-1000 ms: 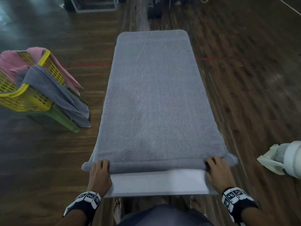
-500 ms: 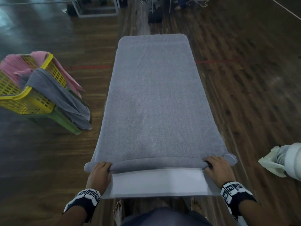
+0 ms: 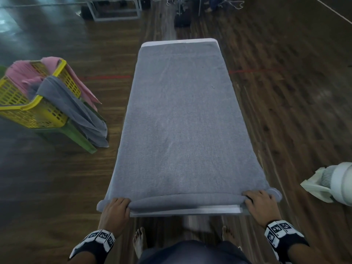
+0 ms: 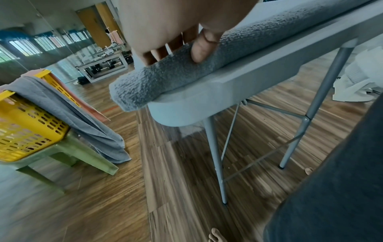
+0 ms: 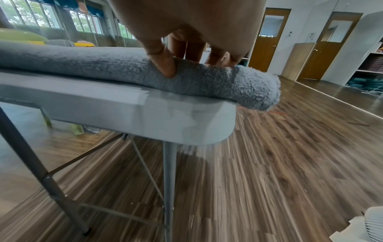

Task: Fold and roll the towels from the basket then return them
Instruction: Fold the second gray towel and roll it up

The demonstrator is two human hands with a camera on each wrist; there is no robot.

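Observation:
A long grey towel point(image 3: 181, 121) lies folded along the narrow white table point(image 3: 182, 41), its near end turned into a thin roll point(image 3: 186, 201). My left hand point(image 3: 116, 206) grips the roll's left end, thumb under and fingers over, as the left wrist view shows on the roll point(image 4: 178, 73). At the right end of the roll point(image 5: 207, 81) my right hand point(image 3: 259, 201) grips the same way. The yellow basket point(image 3: 28, 111) stands at the left on a green stool point(image 3: 76, 134), with a pink towel point(image 3: 21, 73) and a grey towel point(image 3: 76, 113) draped over its rim.
A white fan point(image 3: 335, 184) stands on the wooden floor close to my right hand. My bare feet point(image 3: 139, 242) are under the table's near end. A metal frame point(image 3: 114, 10) and a dark case point(image 3: 182, 20) sit far back.
Both hands have rolled the towel's near end a little further away from me, and less bare table shows in front of the roll. The table's far edge now shows.

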